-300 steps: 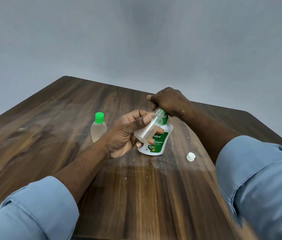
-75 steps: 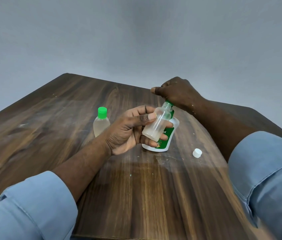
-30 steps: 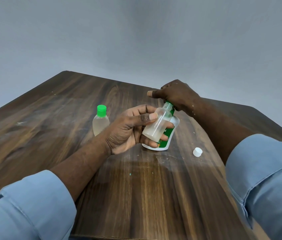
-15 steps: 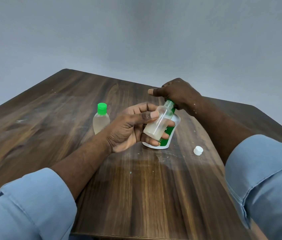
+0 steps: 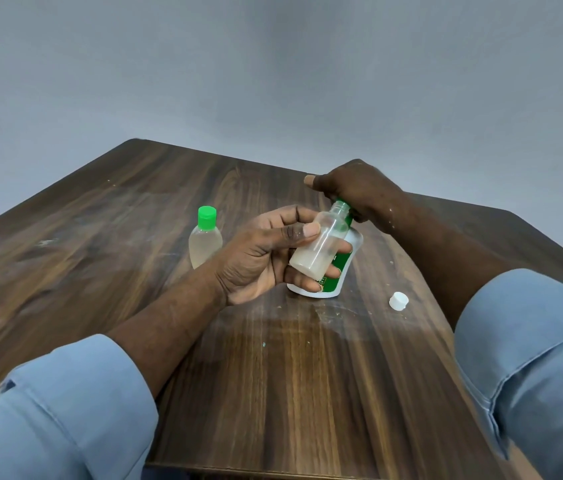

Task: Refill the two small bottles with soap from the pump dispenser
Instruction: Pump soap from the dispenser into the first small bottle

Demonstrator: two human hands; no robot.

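Change: the open small bottle (image 5: 318,251) now shows cloudy whitish soap in its lower half, where ten seconds earlier it looked almost clear; both hands, the dispenser and the loose cap keep their places.
Sleeves: a light blue left sleeve (image 5: 65,410) and right sleeve (image 5: 532,358), both ending partway up the forearms, cross the near edge of the desk (image 5: 273,375), a dark wood-grain top with pale specks.
White cap: the white cap (image 5: 398,301) lies loose on the desk toward the right edge, nearer than the dispenser and apart from it.
Left hand: the left hand (image 5: 259,258) grips the open small bottle, thumb across its front and fingers curled behind and beneath it.
Open small bottle: capless, tilted with its mouth up and to the right, held just in front of the dispenser's green pump head.
Pump dispenser: the pump dispenser (image 5: 356,240), white with a green label, stands about mid-desk, right of centre, partly hidden by the held bottle.
Green-capped bottle: the green-capped bottle (image 5: 205,244) stands upright left of the dispenser, closed, with pale liquid inside.
Right hand: the right hand (image 5: 356,188) wraps over the pump head, fingers curled down round it, thumb pointing left.
Background: a plain grey wall (image 5: 273,64) beyond the far edge.
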